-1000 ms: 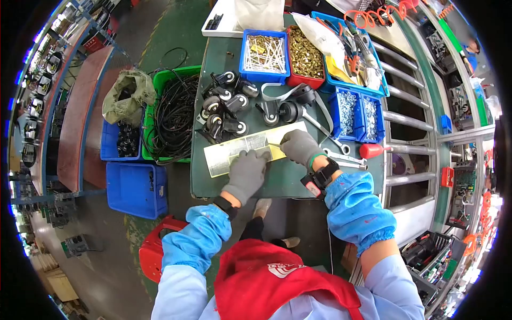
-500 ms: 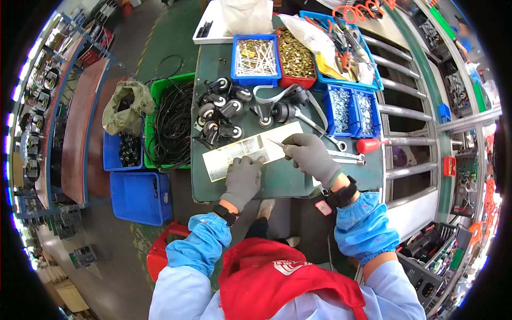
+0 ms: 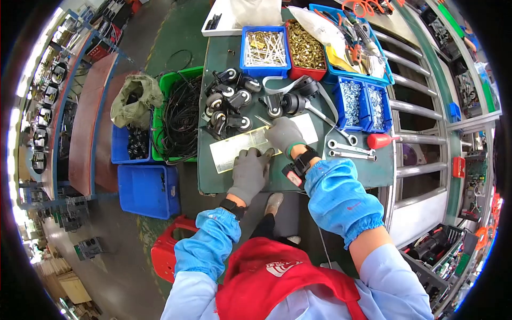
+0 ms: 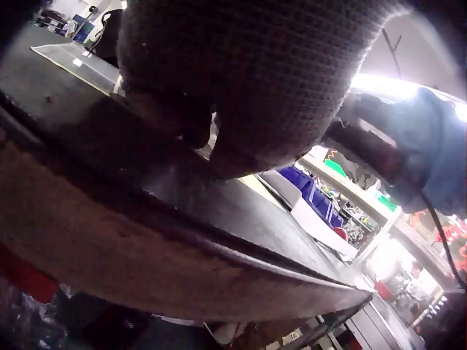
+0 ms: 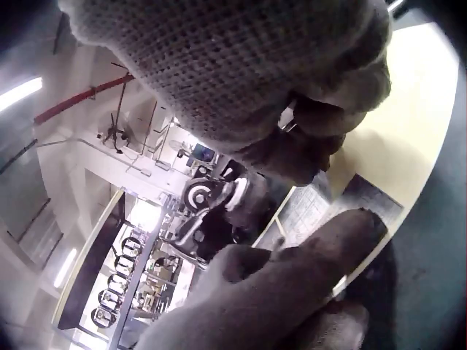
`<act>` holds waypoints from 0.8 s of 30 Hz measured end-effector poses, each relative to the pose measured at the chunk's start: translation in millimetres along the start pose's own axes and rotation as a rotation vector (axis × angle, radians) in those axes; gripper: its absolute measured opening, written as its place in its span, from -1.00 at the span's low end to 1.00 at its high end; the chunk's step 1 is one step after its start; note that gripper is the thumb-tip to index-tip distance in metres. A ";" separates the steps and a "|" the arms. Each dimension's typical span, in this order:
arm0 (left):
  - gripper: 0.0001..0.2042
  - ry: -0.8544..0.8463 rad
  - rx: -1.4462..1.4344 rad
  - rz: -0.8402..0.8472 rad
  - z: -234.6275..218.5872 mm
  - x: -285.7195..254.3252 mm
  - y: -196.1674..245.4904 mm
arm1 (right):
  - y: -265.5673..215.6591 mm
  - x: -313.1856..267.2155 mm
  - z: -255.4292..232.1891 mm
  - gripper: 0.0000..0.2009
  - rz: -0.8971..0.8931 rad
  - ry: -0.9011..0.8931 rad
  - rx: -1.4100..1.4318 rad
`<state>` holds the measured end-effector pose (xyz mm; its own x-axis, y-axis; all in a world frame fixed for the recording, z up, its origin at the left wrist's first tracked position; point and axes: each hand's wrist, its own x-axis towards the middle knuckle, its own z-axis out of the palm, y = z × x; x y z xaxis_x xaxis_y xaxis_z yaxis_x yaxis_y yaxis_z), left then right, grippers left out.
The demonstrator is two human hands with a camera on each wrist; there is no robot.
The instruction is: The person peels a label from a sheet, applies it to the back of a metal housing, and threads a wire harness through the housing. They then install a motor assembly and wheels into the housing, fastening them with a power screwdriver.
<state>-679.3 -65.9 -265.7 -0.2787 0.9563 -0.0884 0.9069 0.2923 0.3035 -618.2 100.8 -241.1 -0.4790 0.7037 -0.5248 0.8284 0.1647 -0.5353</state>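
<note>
A pale yellow printed sheet [image 3: 224,153] lies slanted on the green table. The gloved left hand [image 3: 249,172] rests on its lower edge with fingers spread; in the left wrist view that hand [image 4: 233,80] fills the top, dark. The gloved right hand [image 3: 286,136] is over the sheet's middle, pinching a thin pointed tool [image 3: 262,120] whose tip points up and left. Seen from the right wrist, the right hand [image 5: 248,80] has curled fingers above the sheet [image 5: 408,95], and the left hand's fingers [image 5: 292,284] lie on the sheet just below.
Black casters [image 3: 226,101] stand behind the sheet, with a strap [image 3: 325,101] beside them. Wrenches [image 3: 352,151] and a red-handled tool [image 3: 380,141] lie at the right. Blue bins of screws [image 3: 350,104], a red bin [image 3: 305,50] and a tool bin [image 3: 385,72] line the back.
The right hand has moved left and forward from the sheet's right side to over its middle, still with the thin tool. The left hand stays on the sheet's lower edge.
</note>
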 end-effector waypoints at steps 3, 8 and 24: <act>-0.64 -0.008 -0.014 -0.046 1.9 -1.4 0.7 | -4.4 -12.2 -10.6 -0.71 -0.078 0.082 0.111; -0.72 0.014 -0.014 -0.011 -1.0 2.7 -2.1 | 13.8 -97.5 -86.0 -0.76 -0.138 0.155 0.634; -0.73 -0.632 -1.095 0.546 -73.6 -77.8 350.1 | 227.4 -476.3 -98.9 -0.75 0.246 1.019 1.018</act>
<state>-363.4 -38.3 -82.7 0.4856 0.8733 -0.0403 0.0619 0.0116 0.9980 -173.0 -128.6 -47.5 0.4088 0.8868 -0.2156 0.0910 -0.2747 -0.9572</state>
